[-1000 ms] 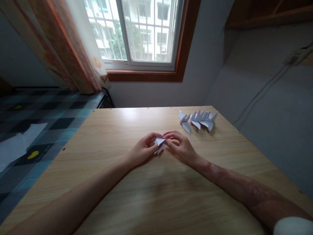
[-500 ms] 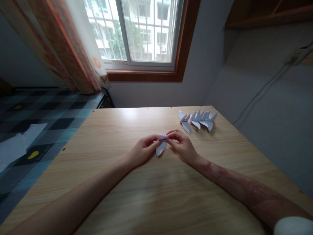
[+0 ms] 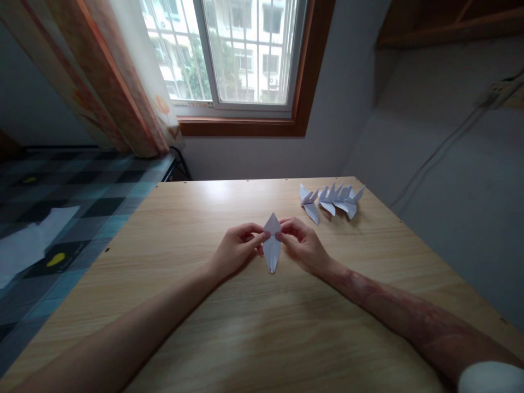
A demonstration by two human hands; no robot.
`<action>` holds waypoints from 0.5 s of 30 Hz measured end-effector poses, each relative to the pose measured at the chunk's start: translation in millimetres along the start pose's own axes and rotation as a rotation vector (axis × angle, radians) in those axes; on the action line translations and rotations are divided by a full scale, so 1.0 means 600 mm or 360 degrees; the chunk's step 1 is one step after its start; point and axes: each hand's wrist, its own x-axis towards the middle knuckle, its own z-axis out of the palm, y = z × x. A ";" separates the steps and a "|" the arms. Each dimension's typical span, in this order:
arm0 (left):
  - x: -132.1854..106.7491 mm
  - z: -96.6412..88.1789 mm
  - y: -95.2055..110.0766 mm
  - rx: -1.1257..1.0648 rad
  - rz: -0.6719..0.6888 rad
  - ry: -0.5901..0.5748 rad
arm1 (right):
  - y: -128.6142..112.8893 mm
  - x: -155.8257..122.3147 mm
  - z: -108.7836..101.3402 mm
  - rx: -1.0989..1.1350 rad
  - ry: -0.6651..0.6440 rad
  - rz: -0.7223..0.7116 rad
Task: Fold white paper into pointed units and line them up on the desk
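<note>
A folded piece of white paper (image 3: 272, 254), long and diamond-shaped with a pointed top, is held upright between both hands above the middle of the table. My left hand (image 3: 239, 245) pinches its left edge between thumb and fingers. On the opposite edge, my right hand (image 3: 305, 243) pinches it the same way, thumb in front. Both thumbs press near the crease across the paper's middle. Its lower end narrows to a split tip. Behind my right hand stand several finished-looking folded paper cranes (image 3: 335, 201), one (image 3: 310, 204) a little apart on the left.
The wooden table (image 3: 196, 338) reaches toward a wall below a barred window (image 3: 249, 54). Left of it is a bed with a checked cover (image 3: 102, 185) and white paper sheets (image 3: 33, 240). A white rounded object (image 3: 491, 377) sits at the lower right corner. A cable (image 3: 434, 153) hangs along the right wall.
The paper has been opened flatter, and its pointed upper flap now stands up above my fingers. My hands have shifted only slightly; the cranes have stayed in place.
</note>
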 end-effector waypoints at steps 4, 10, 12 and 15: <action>0.001 0.000 -0.003 0.0043 0.0036 0.0022 | -0.003 -0.002 0.002 0.0095 -0.0055 0.0250; 0.001 0.004 0.001 -0.0175 0.0054 -0.0034 | -0.008 -0.003 0.003 0.0032 -0.0044 0.0194; 0.000 0.005 0.004 -0.0150 0.0059 -0.0081 | -0.009 -0.003 0.002 -0.0017 -0.0027 0.0165; -0.002 0.007 0.004 -0.0078 0.0074 -0.0124 | -0.010 -0.002 0.002 -0.0040 0.0009 0.0145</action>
